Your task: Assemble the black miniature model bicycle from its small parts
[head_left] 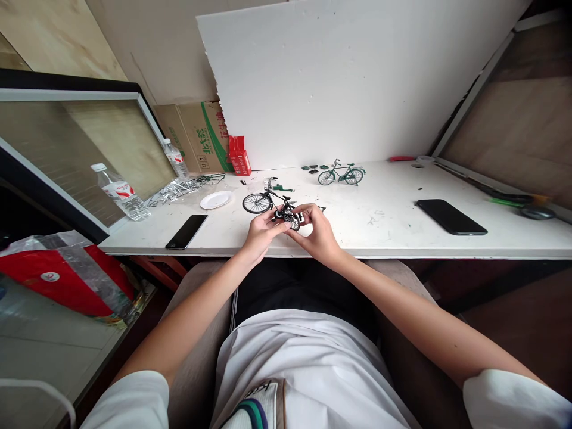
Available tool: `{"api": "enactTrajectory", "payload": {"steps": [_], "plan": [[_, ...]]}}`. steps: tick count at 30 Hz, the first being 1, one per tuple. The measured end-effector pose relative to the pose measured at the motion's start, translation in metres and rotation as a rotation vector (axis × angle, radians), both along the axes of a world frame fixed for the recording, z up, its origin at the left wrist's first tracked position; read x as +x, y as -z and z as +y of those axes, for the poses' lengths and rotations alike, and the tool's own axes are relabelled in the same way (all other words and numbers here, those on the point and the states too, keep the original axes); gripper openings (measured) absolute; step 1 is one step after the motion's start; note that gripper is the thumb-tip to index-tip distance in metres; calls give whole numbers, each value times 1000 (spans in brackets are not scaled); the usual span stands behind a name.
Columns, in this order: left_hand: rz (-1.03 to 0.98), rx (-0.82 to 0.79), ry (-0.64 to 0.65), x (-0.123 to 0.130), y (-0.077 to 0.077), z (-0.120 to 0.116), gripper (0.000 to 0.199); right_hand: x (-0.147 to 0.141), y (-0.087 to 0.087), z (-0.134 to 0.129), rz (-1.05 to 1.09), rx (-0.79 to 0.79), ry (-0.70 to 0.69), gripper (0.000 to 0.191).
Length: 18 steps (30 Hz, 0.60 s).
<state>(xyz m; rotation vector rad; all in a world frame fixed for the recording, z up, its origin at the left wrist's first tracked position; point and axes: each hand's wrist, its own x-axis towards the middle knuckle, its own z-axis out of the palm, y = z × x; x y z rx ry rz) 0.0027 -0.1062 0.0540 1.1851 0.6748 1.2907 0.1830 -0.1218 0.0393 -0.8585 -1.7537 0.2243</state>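
A small black model bicycle (258,203) is held just above the front part of the white table, its front wheel pointing left. My left hand (264,233) grips it near the pedals and the rear of the frame. The fingers of my right hand (316,231) close around the rear wheel area from the right; a small dark part shows at the fingertips, too small to name. Behind the black bicycle lies a green part (282,187). Further back on the right, a green model bicycle (342,174) stands upright on the table.
Several small dark green pieces (314,171) lie by the white board. Left are a white plate (216,199), a phone (186,231), a red box (239,156) and water bottles (123,193). Right lies a black phone-like slab (451,217). The table's edge (393,252) runs near my wrists.
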Motion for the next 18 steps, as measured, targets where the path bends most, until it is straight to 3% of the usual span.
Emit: {"api": "enactTrajectory", "payload": {"steps": [5,18], "plan": [[-66,-36,-16,2,-2,-1,68,4,0,3,-5,30,29,44],[-53,-32,29,2,4,0,70,5,1,5,-12,33,13,45]]}}
